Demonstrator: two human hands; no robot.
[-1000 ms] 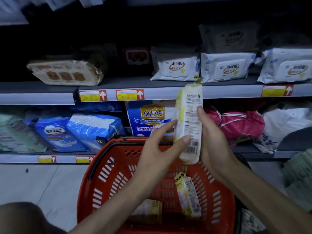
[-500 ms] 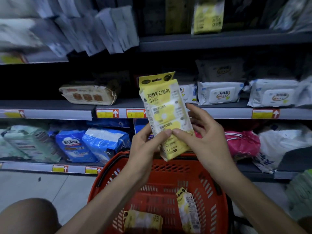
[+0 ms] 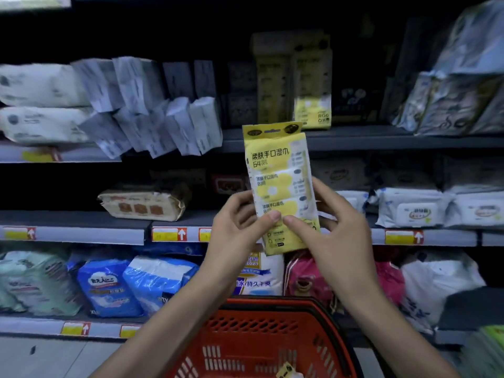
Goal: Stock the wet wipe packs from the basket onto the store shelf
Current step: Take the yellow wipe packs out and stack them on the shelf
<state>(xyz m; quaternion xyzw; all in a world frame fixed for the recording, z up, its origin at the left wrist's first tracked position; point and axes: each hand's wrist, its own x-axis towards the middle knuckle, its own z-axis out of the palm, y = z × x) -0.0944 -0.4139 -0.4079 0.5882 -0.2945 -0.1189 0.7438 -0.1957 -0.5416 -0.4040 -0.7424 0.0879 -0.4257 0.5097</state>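
Straight ahead in the head view, a yellow wet wipe pack (image 3: 278,184) stands upright, raised in front of the store shelf (image 3: 381,139). The left hand (image 3: 234,236) and right hand (image 3: 341,236) both pinch its lower half, thumbs on the front, fingers curled behind. Matching yellow packs (image 3: 312,105) stand on the shelf board above and behind it. Below the forearms sits a red basket (image 3: 272,302), with another pack (image 3: 286,371) partly visible inside.

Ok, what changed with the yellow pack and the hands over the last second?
The wet wipe pack was turned from edge-on to front-facing and raised above the basket toward the shelves. The left hand and right hand kept hold, thumbs now on its front. Unchanged: another pack lies in the basket.
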